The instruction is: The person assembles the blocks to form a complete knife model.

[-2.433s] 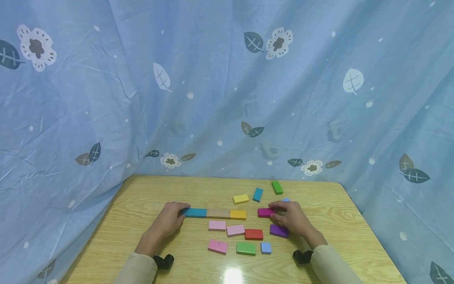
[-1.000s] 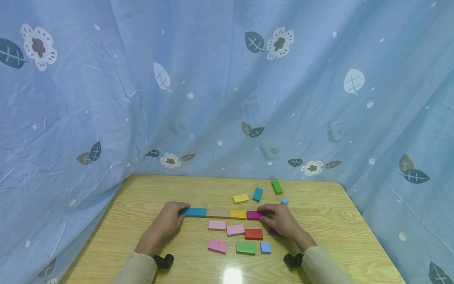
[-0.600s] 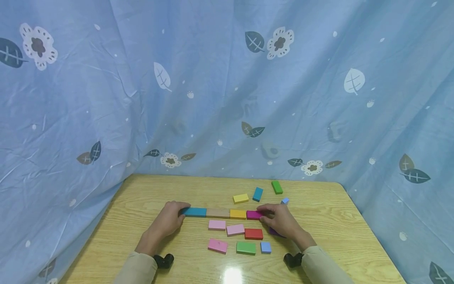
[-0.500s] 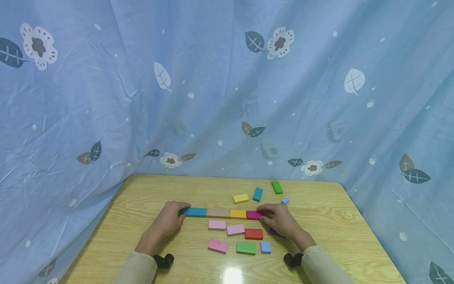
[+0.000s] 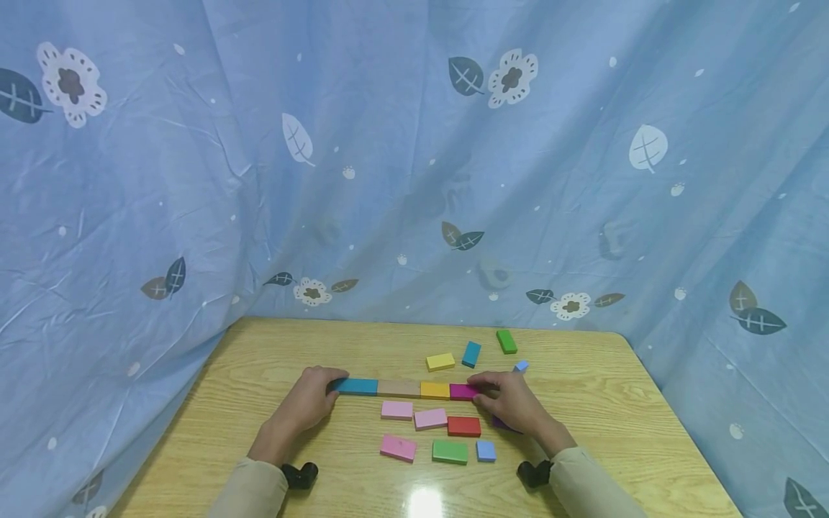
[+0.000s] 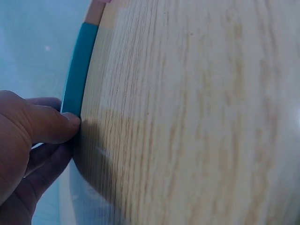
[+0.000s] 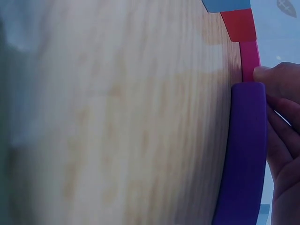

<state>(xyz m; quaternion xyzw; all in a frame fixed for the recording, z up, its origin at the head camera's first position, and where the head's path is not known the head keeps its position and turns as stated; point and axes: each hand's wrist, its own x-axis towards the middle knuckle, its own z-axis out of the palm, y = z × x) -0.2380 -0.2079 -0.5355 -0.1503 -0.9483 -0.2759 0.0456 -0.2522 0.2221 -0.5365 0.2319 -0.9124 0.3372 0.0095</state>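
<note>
In the head view a row runs across the table: a blue block point(image 5: 358, 387), a plain wood block point(image 5: 399, 389), an orange-yellow block point(image 5: 435, 391) and a magenta block point(image 5: 462, 392), end to end. My left hand point(image 5: 311, 399) pinches the outer end of the blue block; in the left wrist view its thumb lies on the near side of that teal-looking block point(image 6: 80, 65). The right hand point(image 5: 514, 403) pinches the right end of the magenta block between thumb and fingers. Partly under that hand lies a purple block point(image 7: 244, 150), which fills the front of the right wrist view.
Nearer me lie two pale pink blocks point(image 5: 397, 410), a red one point(image 5: 463, 426), a darker pink one point(image 5: 398, 448), a green one point(image 5: 450, 452) and a small light-blue one point(image 5: 486, 451). Behind the row are yellow point(image 5: 440, 362), blue point(image 5: 471, 354) and green point(image 5: 506, 342) blocks.
Between the first two frames my right hand slid the magenta block left, from a gap to the end of the orange-yellow block. Since then both hands have stayed nearly still.
</note>
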